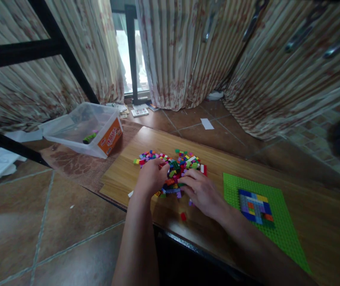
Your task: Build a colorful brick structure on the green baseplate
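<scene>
Crowding the brick pile [174,165]: both hands, one from each side, out on the middle of the tabletop [211,155].
Left hand [153,174]: loosely curled, with fingertips down by the bricks and partly out of sight. Can't tell about a grip on anything.
Right hand [198,188]: about half open, bent at the fingers, tips right at the pile's right side. Can't tell about a hold here either, honestly.
Mixed colours: all jumbled together, so pretty easy to pick out a wrong shade or size, esp. in light this dim.
Pile edges: thin and scattered. Could send bits skidding everywhere with one careless sweep.
Loose red brick [183,216]: apart from the rest, near the tabletop's front edge. Probably first to go over after a bump from a wrist.
Green baseplate [283,224]: off to the right, with a small block build [251,204] on top.
Right forearm [241,228]: across the plate's near left side in this view, can't tell whether touching. Might shove the plate or snag the build if dropped too low.
</scene>
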Demonstrator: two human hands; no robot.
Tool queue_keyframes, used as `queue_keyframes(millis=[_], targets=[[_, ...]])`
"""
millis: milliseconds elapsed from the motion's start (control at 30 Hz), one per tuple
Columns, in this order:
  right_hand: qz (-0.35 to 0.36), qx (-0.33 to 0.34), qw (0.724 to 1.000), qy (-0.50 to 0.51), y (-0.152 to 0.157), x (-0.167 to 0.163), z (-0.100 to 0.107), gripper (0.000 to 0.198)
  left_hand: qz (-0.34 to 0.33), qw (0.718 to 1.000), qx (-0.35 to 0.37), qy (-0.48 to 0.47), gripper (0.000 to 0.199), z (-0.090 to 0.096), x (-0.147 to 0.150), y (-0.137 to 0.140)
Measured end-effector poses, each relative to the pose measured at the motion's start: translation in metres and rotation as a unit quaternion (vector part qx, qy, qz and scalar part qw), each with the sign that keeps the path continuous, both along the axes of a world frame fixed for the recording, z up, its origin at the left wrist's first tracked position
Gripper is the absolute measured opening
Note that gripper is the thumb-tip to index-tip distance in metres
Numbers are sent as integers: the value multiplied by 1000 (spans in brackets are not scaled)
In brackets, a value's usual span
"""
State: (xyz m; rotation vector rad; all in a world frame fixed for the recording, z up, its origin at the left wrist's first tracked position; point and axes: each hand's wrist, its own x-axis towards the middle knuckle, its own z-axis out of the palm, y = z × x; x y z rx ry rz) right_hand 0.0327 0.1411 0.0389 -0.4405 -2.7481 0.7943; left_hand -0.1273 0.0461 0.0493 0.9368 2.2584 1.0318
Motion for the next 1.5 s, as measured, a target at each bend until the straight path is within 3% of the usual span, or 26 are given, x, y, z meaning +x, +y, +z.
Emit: queue_keyframes(millis=[100,233,333,467,633,767,900,967,1067,1200,1267,1367,1500], targets=[[-81,-166,979,87,4,1,2,13,-65,992,88,-68,24,3,3,0],[-144,-419,883,155,5,1,3,21,-157,954,155,-202,26,13,10,-1],[-146,-499,834,187,4,0,3,25,-183,925,159,-291,32,18,14,-2],[-148,-470,849,191,4,-2,4,26,-180,910,166,-334,30,18,15,-1],[-173,-413,880,160,2,-7,12,33,-174,928,162,-286,24,20,20,4],[-202,-423,866,172,2,-10,14,33,-165,934,170,-267,21,20,26,10],[-219,-440,848,202,3,-10,11,32,-107,937,174,-283,20,16,29,14],[-219,-431,851,202,4,-9,9,32,-76,932,183,-302,20,13,27,15],[-219,-364,891,161,6,-6,6,28,-30,920,180,-346,20,11,23,15],[-191,-194,957,98,6,-6,-1,20,12,921,147,-362,21,11,22,16],[-185,-146,968,89,6,-8,-2,20,11,924,134,-357,23,12,22,17],[-191,-138,966,105,7,-7,4,23,-19,942,114,-315,21,8,21,15],[-167,-114,977,68,5,15,19,13,-71,983,65,-158,21,-2,14,12]])
